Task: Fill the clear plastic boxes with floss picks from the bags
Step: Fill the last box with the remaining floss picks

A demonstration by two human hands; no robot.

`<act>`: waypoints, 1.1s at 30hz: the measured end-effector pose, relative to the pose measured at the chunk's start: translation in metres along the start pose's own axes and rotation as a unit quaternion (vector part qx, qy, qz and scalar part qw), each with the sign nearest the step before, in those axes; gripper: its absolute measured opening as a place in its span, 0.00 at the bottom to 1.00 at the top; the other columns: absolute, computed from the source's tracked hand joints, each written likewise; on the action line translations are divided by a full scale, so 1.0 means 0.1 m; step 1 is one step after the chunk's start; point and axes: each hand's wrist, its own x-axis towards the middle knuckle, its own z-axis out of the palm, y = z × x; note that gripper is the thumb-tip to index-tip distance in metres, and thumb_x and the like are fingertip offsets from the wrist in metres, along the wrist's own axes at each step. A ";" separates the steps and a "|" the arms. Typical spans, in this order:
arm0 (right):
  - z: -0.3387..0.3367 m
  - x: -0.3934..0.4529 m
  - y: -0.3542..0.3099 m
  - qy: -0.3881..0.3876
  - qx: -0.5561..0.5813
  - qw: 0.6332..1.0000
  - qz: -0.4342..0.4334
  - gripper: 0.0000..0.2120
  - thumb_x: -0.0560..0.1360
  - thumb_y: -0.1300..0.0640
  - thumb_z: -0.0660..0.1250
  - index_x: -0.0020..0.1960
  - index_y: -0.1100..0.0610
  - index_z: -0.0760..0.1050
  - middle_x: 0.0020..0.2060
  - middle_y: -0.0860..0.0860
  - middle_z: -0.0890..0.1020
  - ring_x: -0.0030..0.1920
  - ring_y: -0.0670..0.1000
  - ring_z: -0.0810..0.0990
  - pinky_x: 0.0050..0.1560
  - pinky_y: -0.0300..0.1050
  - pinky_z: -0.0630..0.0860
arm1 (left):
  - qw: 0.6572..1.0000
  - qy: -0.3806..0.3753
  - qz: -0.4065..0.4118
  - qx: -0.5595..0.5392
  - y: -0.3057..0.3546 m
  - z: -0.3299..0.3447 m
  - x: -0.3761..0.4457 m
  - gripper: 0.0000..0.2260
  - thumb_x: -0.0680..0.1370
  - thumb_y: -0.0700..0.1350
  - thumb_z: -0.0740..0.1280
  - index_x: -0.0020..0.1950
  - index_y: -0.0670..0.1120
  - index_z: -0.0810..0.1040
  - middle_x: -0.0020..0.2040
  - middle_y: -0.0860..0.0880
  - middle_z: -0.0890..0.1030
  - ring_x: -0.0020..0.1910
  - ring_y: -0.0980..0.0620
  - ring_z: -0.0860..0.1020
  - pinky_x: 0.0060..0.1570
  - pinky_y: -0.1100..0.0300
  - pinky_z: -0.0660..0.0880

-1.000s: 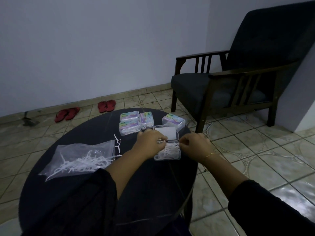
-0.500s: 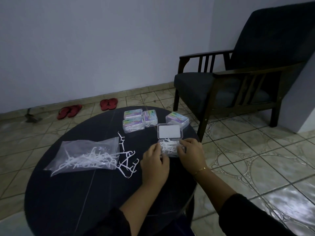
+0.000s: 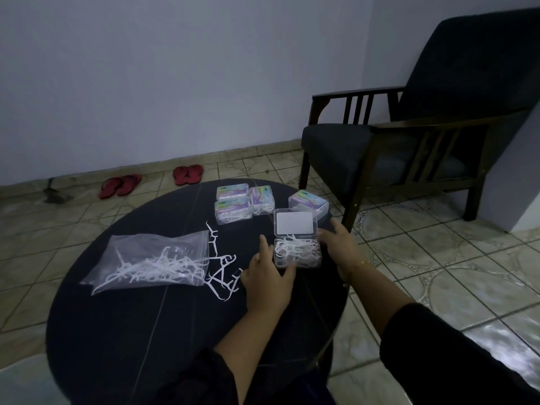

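An open clear box (image 3: 297, 254), heaped with white floss picks, sits on the right part of the round dark table (image 3: 140, 325). Its lid (image 3: 295, 223) stands open behind it. My left hand (image 3: 267, 277) is against the box's near left corner, thumb on the front edge and forefinger spread to the left. My right hand (image 3: 339, 244) presses the box's right side. A clear bag of floss picks (image 3: 152, 261) lies on the table's left, with several loose picks (image 3: 222, 267) spilled at its mouth.
Several closed, labelled boxes (image 3: 233, 212) stand grouped at the table's far side, one (image 3: 308, 201) just behind the open lid. A dark wooden armchair (image 3: 409, 141) stands at the right. Red sandals (image 3: 120, 186) lie on the tiled floor by the wall.
Both hands drew back from over the box's top to its two sides. Loose picks by the bag came into view as my left arm shifted right.
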 end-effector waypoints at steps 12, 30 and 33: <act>-0.09 -0.25 0.02 -0.051 -0.102 0.992 -0.050 0.13 0.75 0.50 0.67 0.58 0.53 0.74 0.52 0.51 0.80 0.49 0.45 0.79 0.47 0.35 0.75 | 0.999 0.034 -0.011 -0.022 -0.01 -0.01 0.00 0.37 0.77 0.56 0.65 0.78 0.52 0.47 0.67 0.54 0.73 0.68 0.54 0.66 0.68 0.49 0.55; 0.14 -0.07 0.10 -0.011 -0.407 0.902 -0.145 0.14 0.77 0.49 0.64 0.62 0.46 0.74 0.63 0.48 0.71 0.64 0.49 0.70 0.66 0.50 0.68 | 0.961 0.084 0.148 0.216 0.02 0.10 0.08 0.24 0.69 0.44 0.70 0.65 0.48 0.74 0.66 0.44 0.73 0.61 0.44 0.74 0.50 0.49 0.74; 0.23 0.09 -0.01 -0.016 -0.463 0.872 -0.159 0.15 0.78 0.48 0.61 0.64 0.46 0.74 0.62 0.49 0.71 0.62 0.49 0.69 0.64 0.49 0.68 | 0.950 0.068 0.202 0.229 0.03 0.11 0.23 0.21 0.69 0.45 0.64 0.62 0.48 0.74 0.58 0.49 0.79 0.54 0.49 0.76 0.46 0.55 0.75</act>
